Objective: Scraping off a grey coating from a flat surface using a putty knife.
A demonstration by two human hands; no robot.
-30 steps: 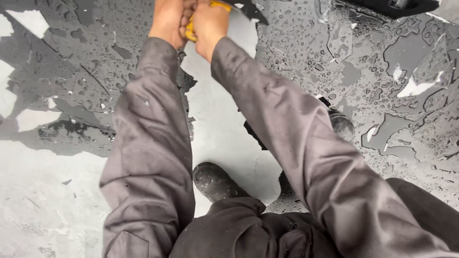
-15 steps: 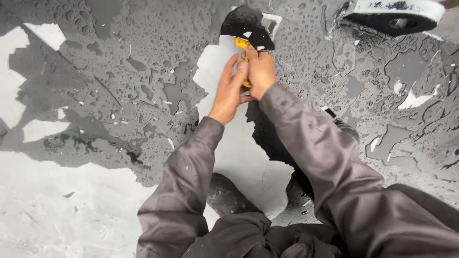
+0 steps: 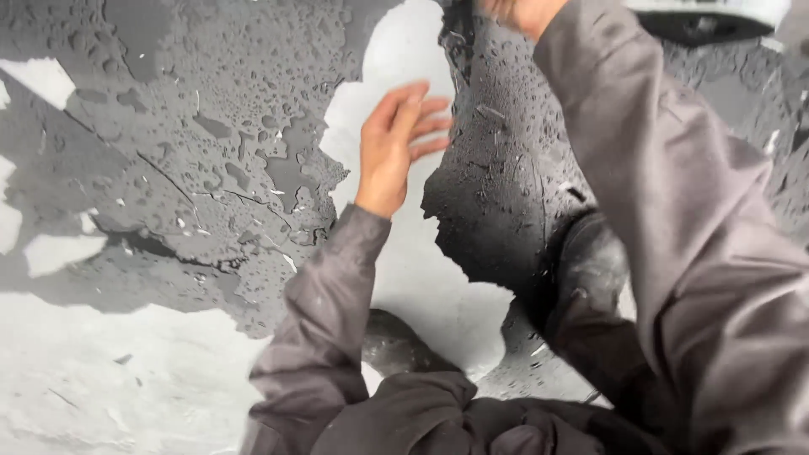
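Peeling dark coating (image 3: 211,160), wet and beaded with water droplets, covered most of the floor ahead of the person, with pale bare floor (image 3: 93,379) exposed where it had come away. Nearest the camera were the person's bent knees in dark grey trousers and a dark boot (image 3: 396,341) resting at the lower end of a pale stripped strip (image 3: 421,270). That strip ran away from the boot between two sheets of coating. A ragged dark flap (image 3: 497,202) of the coating bordered the strip on its right side, its torn edge lying close to the left hand.

Left hand (image 3: 400,143), in a grey sleeve, was held over the strip with the palm flat and the fingers (image 3: 430,126) straight and slightly fanned, gripping nothing; contact with the surface could not be determined. Right hand (image 3: 518,10) was farther off at the top edge of the frame, largely cut off, so its grip could not be told. Beyond it, at the top right, lay a white and black object (image 3: 716,17), only partly visible and not identifiable.
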